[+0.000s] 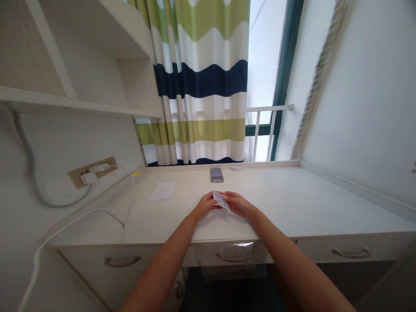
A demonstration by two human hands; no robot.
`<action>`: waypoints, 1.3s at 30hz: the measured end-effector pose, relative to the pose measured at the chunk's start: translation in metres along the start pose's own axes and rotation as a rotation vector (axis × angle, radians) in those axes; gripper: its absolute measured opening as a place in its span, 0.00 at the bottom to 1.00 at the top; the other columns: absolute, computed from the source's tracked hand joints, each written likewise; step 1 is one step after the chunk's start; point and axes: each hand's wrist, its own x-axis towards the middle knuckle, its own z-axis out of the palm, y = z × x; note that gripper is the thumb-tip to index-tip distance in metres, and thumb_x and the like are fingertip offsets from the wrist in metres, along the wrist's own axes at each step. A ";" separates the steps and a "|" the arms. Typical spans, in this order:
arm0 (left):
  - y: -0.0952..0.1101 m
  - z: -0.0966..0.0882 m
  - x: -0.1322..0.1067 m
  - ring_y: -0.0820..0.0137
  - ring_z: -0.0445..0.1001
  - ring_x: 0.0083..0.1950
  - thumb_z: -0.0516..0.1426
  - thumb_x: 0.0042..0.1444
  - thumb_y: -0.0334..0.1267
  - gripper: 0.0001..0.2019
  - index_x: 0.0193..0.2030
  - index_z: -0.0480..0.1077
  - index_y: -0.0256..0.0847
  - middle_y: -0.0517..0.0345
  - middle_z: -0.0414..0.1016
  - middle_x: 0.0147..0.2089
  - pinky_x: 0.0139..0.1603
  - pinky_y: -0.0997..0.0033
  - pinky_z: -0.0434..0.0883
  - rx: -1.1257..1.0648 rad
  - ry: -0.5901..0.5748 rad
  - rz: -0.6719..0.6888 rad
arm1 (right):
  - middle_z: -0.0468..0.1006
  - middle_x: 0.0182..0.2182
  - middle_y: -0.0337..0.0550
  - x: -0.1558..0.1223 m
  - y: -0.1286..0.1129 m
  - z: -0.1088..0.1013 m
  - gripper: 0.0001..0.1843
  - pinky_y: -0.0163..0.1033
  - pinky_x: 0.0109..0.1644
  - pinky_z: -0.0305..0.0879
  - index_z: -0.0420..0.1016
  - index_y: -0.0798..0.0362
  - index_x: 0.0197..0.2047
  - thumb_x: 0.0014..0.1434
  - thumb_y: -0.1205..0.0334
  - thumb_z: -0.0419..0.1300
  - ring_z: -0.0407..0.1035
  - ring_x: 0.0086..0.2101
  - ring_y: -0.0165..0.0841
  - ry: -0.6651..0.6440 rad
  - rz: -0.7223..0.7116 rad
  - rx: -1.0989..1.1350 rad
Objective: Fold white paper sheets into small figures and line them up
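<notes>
Folded white paper point(221, 200) pinched w/ fingertips of left hand point(204, 205) and right hand point(239, 204), center frame, above white desk point(308, 203); phone point(216, 175) seen upper-mid, loose sheet point(161, 191) left of it.

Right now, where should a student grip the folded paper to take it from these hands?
Pinch the folded paper at its narrow lower point, from the near side: the left hand and right hand hold its sides, leaving that tip free.
</notes>
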 end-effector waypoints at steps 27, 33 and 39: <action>0.006 0.018 0.021 0.75 0.70 0.28 0.52 0.49 0.40 0.08 0.30 0.62 0.37 0.59 0.68 0.27 0.32 0.68 0.70 0.033 0.264 0.005 | 0.69 0.27 0.37 -0.003 -0.020 -0.006 0.08 0.34 0.31 0.66 0.66 0.52 0.31 0.48 0.58 0.56 0.67 0.28 0.26 0.217 0.035 -0.283; -0.002 0.015 0.050 0.74 0.70 0.29 0.54 0.48 0.40 0.08 0.31 0.62 0.38 0.58 0.69 0.28 0.31 0.69 0.71 0.023 0.334 -0.021 | 0.72 0.26 0.41 0.002 -0.030 -0.042 0.07 0.36 0.35 0.68 0.68 0.56 0.29 0.43 0.68 0.61 0.70 0.27 0.29 0.325 0.037 -0.308; -0.008 0.007 0.096 0.72 0.71 0.27 0.57 0.45 0.40 0.09 0.30 0.64 0.37 0.57 0.69 0.26 0.29 0.70 0.70 0.183 0.335 -0.152 | 0.72 0.21 0.42 0.031 -0.043 -0.089 0.03 0.36 0.35 0.70 0.71 0.60 0.23 0.42 0.74 0.61 0.69 0.23 0.28 0.490 -0.001 -0.355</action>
